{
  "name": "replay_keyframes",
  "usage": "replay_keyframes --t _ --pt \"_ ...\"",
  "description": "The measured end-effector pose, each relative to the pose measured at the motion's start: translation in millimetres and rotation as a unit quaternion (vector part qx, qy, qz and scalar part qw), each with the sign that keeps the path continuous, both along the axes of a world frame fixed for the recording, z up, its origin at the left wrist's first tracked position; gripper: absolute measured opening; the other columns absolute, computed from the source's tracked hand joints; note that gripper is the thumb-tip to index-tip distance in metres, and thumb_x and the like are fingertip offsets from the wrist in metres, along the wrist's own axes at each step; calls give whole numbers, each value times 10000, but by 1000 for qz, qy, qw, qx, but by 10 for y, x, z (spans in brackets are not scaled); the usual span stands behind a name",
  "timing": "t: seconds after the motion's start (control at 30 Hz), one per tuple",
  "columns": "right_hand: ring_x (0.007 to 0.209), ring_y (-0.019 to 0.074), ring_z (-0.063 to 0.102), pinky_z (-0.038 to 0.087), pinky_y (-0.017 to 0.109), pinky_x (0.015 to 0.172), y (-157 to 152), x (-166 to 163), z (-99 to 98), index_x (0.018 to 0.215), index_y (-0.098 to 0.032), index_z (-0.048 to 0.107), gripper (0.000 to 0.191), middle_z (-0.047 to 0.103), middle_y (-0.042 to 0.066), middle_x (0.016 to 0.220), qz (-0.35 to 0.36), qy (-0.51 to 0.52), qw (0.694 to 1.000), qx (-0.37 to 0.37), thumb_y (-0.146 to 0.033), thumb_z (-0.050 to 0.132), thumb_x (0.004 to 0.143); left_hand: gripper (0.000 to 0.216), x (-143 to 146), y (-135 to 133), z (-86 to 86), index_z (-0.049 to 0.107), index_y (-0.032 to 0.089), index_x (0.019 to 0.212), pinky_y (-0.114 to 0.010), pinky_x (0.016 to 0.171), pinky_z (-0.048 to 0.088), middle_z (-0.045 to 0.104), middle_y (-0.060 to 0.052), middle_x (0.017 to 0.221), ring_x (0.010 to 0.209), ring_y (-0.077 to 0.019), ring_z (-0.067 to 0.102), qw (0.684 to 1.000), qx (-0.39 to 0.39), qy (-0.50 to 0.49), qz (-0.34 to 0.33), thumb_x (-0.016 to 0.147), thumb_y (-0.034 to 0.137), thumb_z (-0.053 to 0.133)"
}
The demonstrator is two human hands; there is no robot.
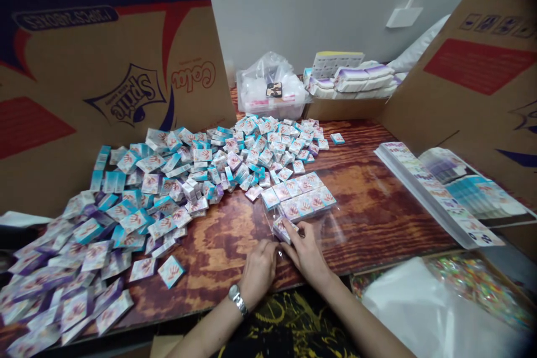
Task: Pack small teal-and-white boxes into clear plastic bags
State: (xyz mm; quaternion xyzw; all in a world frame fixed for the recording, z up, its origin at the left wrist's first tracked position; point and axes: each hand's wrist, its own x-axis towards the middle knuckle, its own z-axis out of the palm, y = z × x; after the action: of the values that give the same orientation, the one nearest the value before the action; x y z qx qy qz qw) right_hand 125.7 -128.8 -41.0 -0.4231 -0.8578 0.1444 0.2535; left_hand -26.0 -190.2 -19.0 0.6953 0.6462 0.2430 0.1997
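Observation:
My left hand (259, 269), with a silver watch (238, 299) on its wrist, is closed at the near edge of a clear plastic bag (331, 227), pinching the film. Beside it, my right hand (308, 253) has its thumb and fingers on a small printed box (282, 229) at the bag's near left side. Flat on the table, two rows of like boxes (300, 196) lie side by side under the film. The fingertips partly hide the bag's near edge.
A large heap of small boxes (201, 170) covers the table's left and back. Tall cartons (113, 50) flank both sides. A filled plastic bag (272, 86) and stacked packets (364, 78) stand behind. Printed card strips (436, 196) lie right, above white bags (423, 302) and colourful pieces (474, 285).

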Motion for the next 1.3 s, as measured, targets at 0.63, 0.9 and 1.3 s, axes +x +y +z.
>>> replay_keyframes --t 0.63,0.9,1.3 --pt "946 196 563 497 299 789 -25 164 6 1386 -172 327 487 542 123 1064 57 -68 991 96 -142 401 905 131 -6 -45 -32 460 210 877 -271 696 433 581 -18 788 737 -166 573 987 -28 -143 66 831 110 389" --pt "689 148 523 366 274 634 210 68 73 1180 -159 568 307 588 51 737 80 -128 959 241 -127 414 916 141 16 -42 -31 450 207 890 -277 685 430 576 -30 790 732 -171 562 989 -33 -138 49 832 102 377" --pt "588 127 483 272 289 614 217 -51 7 719 -190 605 295 525 3 573 -16 -99 974 205 -359 474 922 149 9 -40 -23 445 205 877 -280 680 428 563 -24 763 720 -171 549 990 -39 -128 41 830 86 367"
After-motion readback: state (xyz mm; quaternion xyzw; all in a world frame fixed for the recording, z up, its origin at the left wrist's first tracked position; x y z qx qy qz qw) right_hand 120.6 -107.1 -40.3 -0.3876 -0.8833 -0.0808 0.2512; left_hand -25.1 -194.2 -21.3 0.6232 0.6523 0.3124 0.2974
